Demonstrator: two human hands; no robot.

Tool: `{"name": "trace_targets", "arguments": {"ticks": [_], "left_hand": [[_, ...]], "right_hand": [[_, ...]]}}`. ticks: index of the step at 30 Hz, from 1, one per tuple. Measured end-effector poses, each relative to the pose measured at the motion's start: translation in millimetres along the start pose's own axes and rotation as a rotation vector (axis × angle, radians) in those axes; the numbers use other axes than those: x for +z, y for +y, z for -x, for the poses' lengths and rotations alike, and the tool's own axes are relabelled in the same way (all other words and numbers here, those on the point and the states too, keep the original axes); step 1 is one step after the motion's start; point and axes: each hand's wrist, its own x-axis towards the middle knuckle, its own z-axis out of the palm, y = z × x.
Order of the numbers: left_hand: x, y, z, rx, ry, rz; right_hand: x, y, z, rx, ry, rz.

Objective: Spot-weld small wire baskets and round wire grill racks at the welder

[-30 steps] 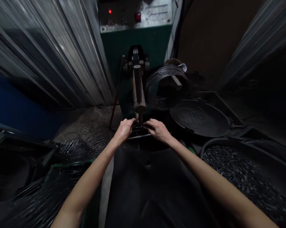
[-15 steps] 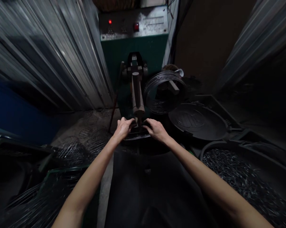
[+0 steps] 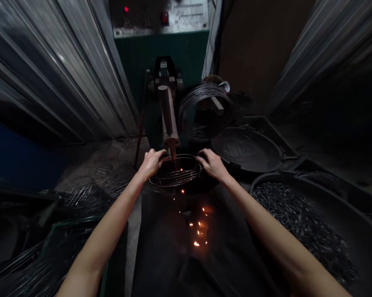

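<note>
A round wire rack (image 3: 178, 178) with parallel bars and an upper wire ring is held under the electrode arm of a spot welder (image 3: 169, 115). My left hand (image 3: 154, 162) pinches the rack's left side, close to the electrode tip. On the opposite side, my right hand (image 3: 213, 164) has its fingers closed at the edge of the ring. Orange sparks (image 3: 199, 225) scatter below the rack, over the dark apron (image 3: 173, 247) on my lap. The exact weld contact is partly hidden by the left fingers and the electrode.
Wire hoops (image 3: 204, 103) hang beside the green machine cabinet (image 3: 161, 45). At right, a dark round tray (image 3: 275, 159) holds a wire grid, and a large tub (image 3: 256, 181) holds many short metal pieces. Wire bundles (image 3: 87, 196) lie at left, by a corrugated metal wall (image 3: 65, 62).
Sparks have appeared beneath the electrode. The wire rack now shows more of its ring and bars, and my right hand is farther from the electrode. The whole view has shifted slightly.
</note>
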Motion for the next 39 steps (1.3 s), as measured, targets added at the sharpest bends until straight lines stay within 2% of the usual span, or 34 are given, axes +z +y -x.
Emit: {"name": "trace_targets", "arguments": {"ticks": [3,7,11,16,18,30,39], "left_hand": [[-1.8,-7.1,4.1,-0.005,-0.006,0.033],[-9.0,-18.2,19.5,-0.020,0.042,0.122],[-15.2,-8.6,26.8,0.035,0.127,0.107],[-14.7,8.5,12.9,0.166,-0.057,0.111],[-14.3,9.2,9.2,0.174,-0.083,0.141],[-15.6,0.6,4.5,0.183,-0.126,0.125],[-18.3,-5.4,-5.6,0.171,-0.146,0.267]], "right_hand": [[-4.7,6.3,9.3,0.031,-0.137,-0.048],[-2.8,-14.4,6.0,-0.048,-0.110,0.040],[7.8,-39.5,0.9,-0.109,-0.152,0.204],[18.5,-54.3,-1.3,-0.162,-0.281,0.213],[18.4,-55.3,-4.0,-0.143,-0.299,0.159],[16.5,-51.4,-17.4,-0.114,-0.253,-0.011],[17.8,-48.1,-27.8,-0.085,-0.229,-0.011]]}}
